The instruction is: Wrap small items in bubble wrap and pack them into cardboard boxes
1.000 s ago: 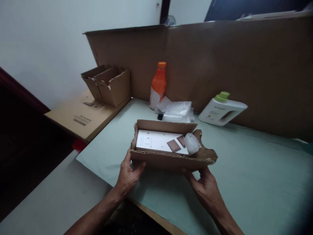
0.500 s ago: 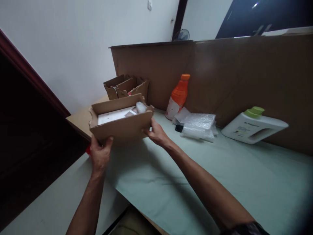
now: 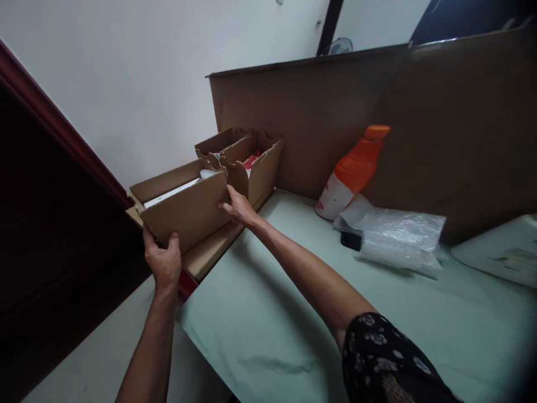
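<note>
Between my two hands is an open cardboard box (image 3: 188, 210), tilted slightly, with a flat white item (image 3: 170, 193) and something pale and rounded inside. My left hand (image 3: 164, 262) grips its near left corner from below, thumb on the front wall. At the right end, my right hand (image 3: 238, 207) holds the box with its thumb near the top and fingers lower down. Right behind it stand two more open cardboard boxes, and the larger one (image 3: 264, 176) has something red in it. Below the held box lies a flat cardboard surface (image 3: 213, 252).
On the green-covered table (image 3: 268, 313) an orange bottle (image 3: 356, 168) leans near bubble wrap (image 3: 398, 235) with a small black object (image 3: 351, 240) by it. A white jug (image 3: 503, 252) is at the right. A tall cardboard panel (image 3: 310, 112) runs along the back.
Both hands have carried the box left, up to the other boxes and over the flat cardboard. The view has swung left, so the bottle, bubble wrap and jug appear further right.
</note>
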### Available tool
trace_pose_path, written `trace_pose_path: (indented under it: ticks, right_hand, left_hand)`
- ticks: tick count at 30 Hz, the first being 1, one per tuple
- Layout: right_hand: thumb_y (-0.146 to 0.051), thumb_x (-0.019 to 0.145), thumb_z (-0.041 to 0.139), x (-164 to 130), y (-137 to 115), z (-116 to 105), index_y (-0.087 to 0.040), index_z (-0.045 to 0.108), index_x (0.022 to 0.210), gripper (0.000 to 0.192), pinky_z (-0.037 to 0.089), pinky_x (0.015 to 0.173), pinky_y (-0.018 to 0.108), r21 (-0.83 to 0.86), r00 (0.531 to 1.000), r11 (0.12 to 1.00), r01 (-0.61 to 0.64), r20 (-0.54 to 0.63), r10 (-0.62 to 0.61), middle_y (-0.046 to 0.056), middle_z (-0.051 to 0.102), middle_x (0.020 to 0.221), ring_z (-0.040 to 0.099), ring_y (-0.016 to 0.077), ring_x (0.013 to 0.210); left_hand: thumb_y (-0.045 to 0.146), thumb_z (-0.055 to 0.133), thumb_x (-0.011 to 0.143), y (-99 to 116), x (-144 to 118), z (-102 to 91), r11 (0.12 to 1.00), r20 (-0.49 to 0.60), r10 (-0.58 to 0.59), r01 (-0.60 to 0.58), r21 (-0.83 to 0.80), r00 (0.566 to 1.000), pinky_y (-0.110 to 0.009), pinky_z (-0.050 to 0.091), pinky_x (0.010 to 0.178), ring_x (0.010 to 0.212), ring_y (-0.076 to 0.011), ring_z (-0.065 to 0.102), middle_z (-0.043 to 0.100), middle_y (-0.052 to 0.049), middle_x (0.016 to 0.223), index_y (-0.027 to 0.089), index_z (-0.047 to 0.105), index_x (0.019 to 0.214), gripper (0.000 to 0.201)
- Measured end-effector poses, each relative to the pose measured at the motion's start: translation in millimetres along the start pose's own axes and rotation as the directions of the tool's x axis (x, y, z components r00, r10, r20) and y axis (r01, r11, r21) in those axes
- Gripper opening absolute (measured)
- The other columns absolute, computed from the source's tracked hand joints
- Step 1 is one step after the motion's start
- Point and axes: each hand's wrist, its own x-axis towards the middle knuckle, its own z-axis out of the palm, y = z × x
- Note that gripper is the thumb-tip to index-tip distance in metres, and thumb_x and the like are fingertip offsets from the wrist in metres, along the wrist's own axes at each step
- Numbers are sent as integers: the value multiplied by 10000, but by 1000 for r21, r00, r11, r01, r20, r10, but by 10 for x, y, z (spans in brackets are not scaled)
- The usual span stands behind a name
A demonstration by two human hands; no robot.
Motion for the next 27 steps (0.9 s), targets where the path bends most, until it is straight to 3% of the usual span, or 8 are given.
trace_pose_path:
  ticks: [6,12,18,23,27]
  right_hand:
    - [-215,896,531,415,1,252,-63,391,1457,598,449,1045,572,-63,995,993,-98,-41,95,253,642,1270,607,394,1210]
    - [-194,866,553,469,120,360,43,242,1535,775,364,1170,498,-71,999,997,-44,12,44,323,421,1513,439,365,1417]
    - [-203,748,678,322,317,375,31,308,1531,897,237,1251,464,-68,991,998,8,134,2,295,265,1630,254,357,1536]
    - [-192,704,709,109,310,461,-66,425,1504,857,269,1239,495,-53,981,997,48,188,-38,237,385,1597,340,341,1505]
    - [-200,755,671,-365,239,480,-86,522,1434,705,301,1225,491,-41,985,997,71,162,-63,220,461,1552,415,323,1464]
  left_hand:
    - [208,643,809,-160,256,226,996,69,88,-89,13,994,-419,392,1191,1367,-275,538,553,-145,1477,173,403,1529,759]
    - [127,578,801,-232,293,324,990,93,138,-139,-1,986,-400,356,1226,1448,-264,455,458,-138,1564,177,339,1566,803]
    - [106,567,796,-301,291,417,991,103,135,-133,-25,985,-382,321,1247,1473,-252,422,373,-141,1613,182,286,1585,841]
    - [87,596,766,-375,211,473,995,163,99,-93,-42,982,-422,217,1286,1533,-270,306,308,-144,1647,191,241,1595,908]
    - [94,601,770,-470,191,468,997,193,72,-68,-28,979,-415,208,1287,1519,-266,335,357,-150,1622,173,276,1577,874]
